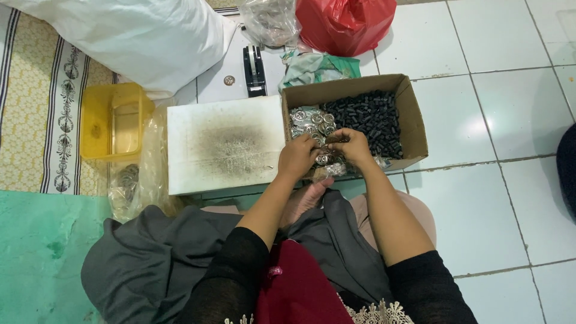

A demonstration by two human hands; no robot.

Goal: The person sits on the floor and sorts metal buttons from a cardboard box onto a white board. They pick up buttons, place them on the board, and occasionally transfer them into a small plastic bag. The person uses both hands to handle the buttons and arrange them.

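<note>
A brown cardboard box (414, 120) lies on the tiled floor in front of me. It holds a heap of small black cylinder pieces (366, 117) on the right and shiny round metal pieces (309, 123) on the left. My left hand (297, 157) reaches over the box's near edge with its fingers curled among the metal pieces. My right hand (350, 146) is beside it, fingertips pinched on a small piece above the metal heap. What exactly each hand grips is too small to tell.
A white board (225, 144) with a dark smudge lies left of the box. A yellow plastic container (114, 123) stands further left, by a clear bag (135, 180). Behind are a white sack (132, 36), a black tool (255, 69), a clear bag (270, 21) and a red bag (345, 24).
</note>
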